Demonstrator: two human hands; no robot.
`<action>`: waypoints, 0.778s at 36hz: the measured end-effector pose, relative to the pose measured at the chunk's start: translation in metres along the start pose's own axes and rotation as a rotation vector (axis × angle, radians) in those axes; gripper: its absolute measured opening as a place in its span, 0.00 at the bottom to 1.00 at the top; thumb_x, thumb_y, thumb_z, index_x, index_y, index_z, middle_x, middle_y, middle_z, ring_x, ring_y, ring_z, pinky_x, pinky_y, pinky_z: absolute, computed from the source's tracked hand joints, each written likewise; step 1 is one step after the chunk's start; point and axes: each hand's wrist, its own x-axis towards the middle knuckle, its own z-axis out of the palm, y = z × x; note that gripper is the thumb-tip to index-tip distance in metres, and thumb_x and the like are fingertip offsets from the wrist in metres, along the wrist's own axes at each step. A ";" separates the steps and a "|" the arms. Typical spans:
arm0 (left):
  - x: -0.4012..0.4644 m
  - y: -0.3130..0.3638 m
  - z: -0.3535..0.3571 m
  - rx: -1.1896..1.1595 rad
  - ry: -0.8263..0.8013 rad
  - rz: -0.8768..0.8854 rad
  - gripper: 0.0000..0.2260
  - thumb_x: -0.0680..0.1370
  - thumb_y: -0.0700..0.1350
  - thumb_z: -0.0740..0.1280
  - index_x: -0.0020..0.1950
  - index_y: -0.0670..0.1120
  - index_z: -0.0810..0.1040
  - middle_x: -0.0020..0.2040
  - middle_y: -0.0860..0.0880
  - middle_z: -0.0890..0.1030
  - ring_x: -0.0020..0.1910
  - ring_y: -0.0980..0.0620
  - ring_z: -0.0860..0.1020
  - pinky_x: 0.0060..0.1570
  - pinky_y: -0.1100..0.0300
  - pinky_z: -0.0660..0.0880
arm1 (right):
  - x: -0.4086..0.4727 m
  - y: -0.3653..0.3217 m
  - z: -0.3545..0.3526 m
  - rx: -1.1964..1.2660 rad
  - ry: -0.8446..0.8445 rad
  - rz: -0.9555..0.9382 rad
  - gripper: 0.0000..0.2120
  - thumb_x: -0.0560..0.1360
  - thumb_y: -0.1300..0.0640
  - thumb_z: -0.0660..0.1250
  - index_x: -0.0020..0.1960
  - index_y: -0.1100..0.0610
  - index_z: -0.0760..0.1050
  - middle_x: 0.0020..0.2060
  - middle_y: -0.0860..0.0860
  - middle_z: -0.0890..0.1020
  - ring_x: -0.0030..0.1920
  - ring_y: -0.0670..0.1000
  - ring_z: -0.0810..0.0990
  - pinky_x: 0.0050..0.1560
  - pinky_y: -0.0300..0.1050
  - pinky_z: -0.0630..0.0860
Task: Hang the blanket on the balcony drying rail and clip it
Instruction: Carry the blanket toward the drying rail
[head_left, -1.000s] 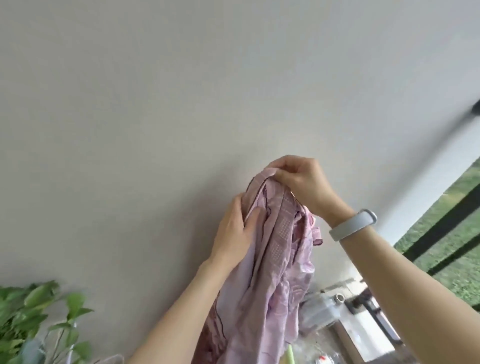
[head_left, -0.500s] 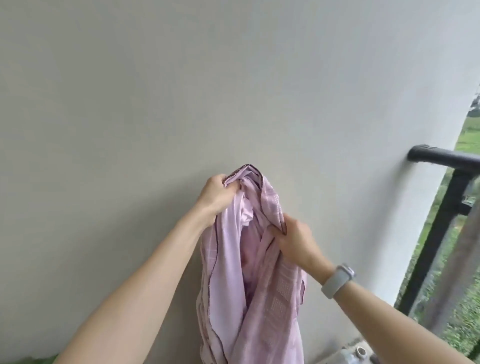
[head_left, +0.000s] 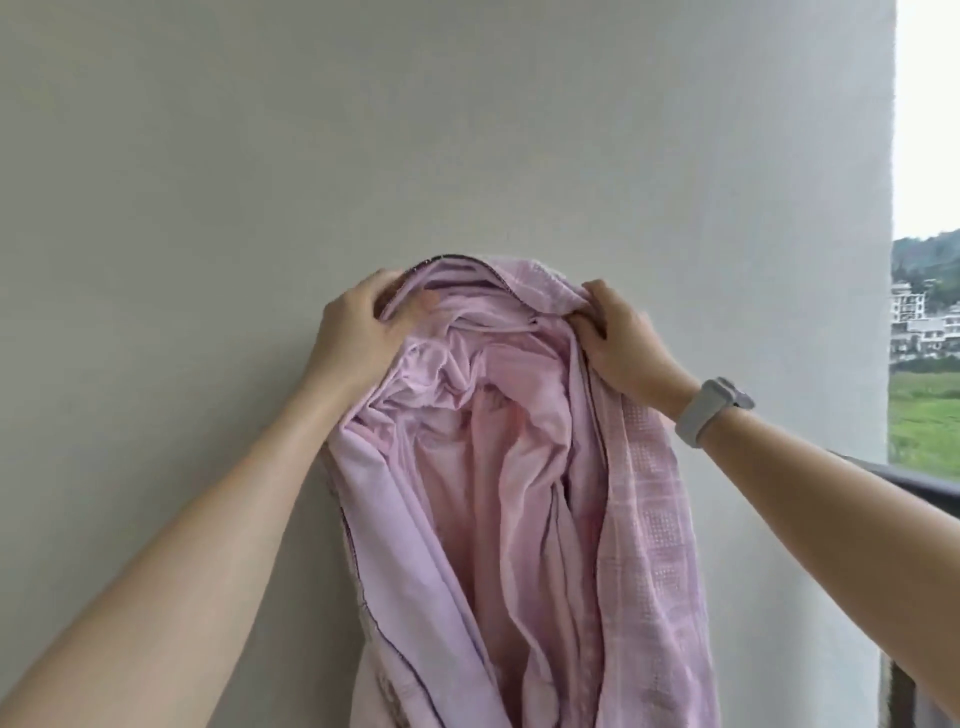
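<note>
Both arms are raised in front of a plain wall (head_left: 467, 130), holding up a pink blanket (head_left: 519, 467). The left hand (head_left: 358, 338) has its fingers closed on the top edge at one side, and the right hand (head_left: 623, 348), a watch (head_left: 711, 410) on its wrist, grips the other side. The rest hangs bunched between them. A dark rail (head_left: 914, 480) shows at right, behind the forearm.

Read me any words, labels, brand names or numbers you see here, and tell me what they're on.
None can be read.
Blanket: woven pattern only, no label showing.
Wristband: plain, no lettering visible.
Distant buildings: too small to tell any signs.
Wall: bare.
</note>
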 end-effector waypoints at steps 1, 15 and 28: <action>-0.007 -0.007 -0.002 0.024 -0.140 -0.064 0.15 0.74 0.59 0.64 0.37 0.49 0.75 0.28 0.55 0.68 0.25 0.61 0.65 0.28 0.66 0.62 | -0.007 0.008 -0.001 -0.027 -0.189 0.070 0.07 0.77 0.60 0.61 0.40 0.57 0.67 0.32 0.47 0.71 0.36 0.51 0.69 0.34 0.41 0.62; -0.032 -0.018 0.042 -0.241 0.112 -0.338 0.21 0.78 0.53 0.63 0.30 0.47 0.59 0.28 0.53 0.59 0.28 0.56 0.58 0.29 0.59 0.56 | -0.014 0.007 -0.026 0.222 -0.149 0.159 0.04 0.79 0.59 0.58 0.51 0.55 0.71 0.39 0.50 0.77 0.40 0.49 0.73 0.39 0.39 0.69; -0.074 -0.045 0.036 -0.205 -0.225 -0.414 0.22 0.76 0.57 0.63 0.31 0.43 0.64 0.31 0.49 0.60 0.29 0.57 0.59 0.30 0.61 0.57 | -0.084 0.016 -0.003 -0.141 -0.563 0.068 0.13 0.74 0.58 0.66 0.33 0.54 0.67 0.28 0.50 0.73 0.29 0.47 0.68 0.31 0.44 0.64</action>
